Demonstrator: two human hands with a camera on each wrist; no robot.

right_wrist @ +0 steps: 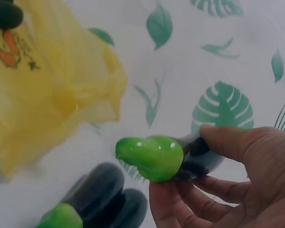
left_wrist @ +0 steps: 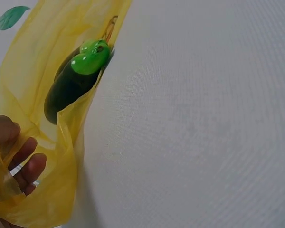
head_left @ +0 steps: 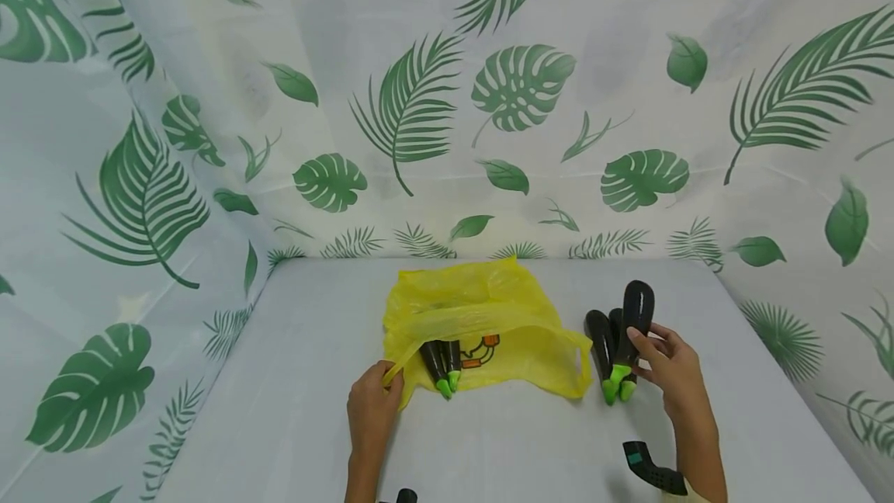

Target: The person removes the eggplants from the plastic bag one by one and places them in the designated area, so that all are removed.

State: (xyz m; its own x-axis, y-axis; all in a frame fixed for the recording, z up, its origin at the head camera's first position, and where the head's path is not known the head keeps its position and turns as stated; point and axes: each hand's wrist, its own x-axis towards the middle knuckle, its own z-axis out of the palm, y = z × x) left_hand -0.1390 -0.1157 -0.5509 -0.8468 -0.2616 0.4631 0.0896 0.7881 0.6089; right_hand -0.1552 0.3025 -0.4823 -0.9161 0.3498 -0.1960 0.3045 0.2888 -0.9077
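A yellow plastic bag point(head_left: 482, 286) lies on the table with its mouth toward me. Two dark eggplants point(head_left: 434, 367) with green stem ends lie inside the opening. The left hand point(head_left: 373, 402) pinches the bag's left handle; in the left wrist view its fingers point(left_wrist: 31, 166) are curled at the thin yellow film. Over on the right, the right hand point(head_left: 673, 363) holds an eggplant point(head_left: 638, 317) between thumb and fingers, green end toward me. In the right wrist view, that eggplant's green cap point(right_wrist: 156, 156) shows clearly. Beneath and beside it, other eggplants point(head_left: 601, 340) lie on the table.
A white table point(head_left: 279, 410) spans the front. Behind it and at both sides hang white curtains point(head_left: 433, 200) printed with green leaves. A black curved wrist mount point(head_left: 653, 472) sits at the right forearm. The bag's right handle loop point(head_left: 583, 367) lies near the eggplants.
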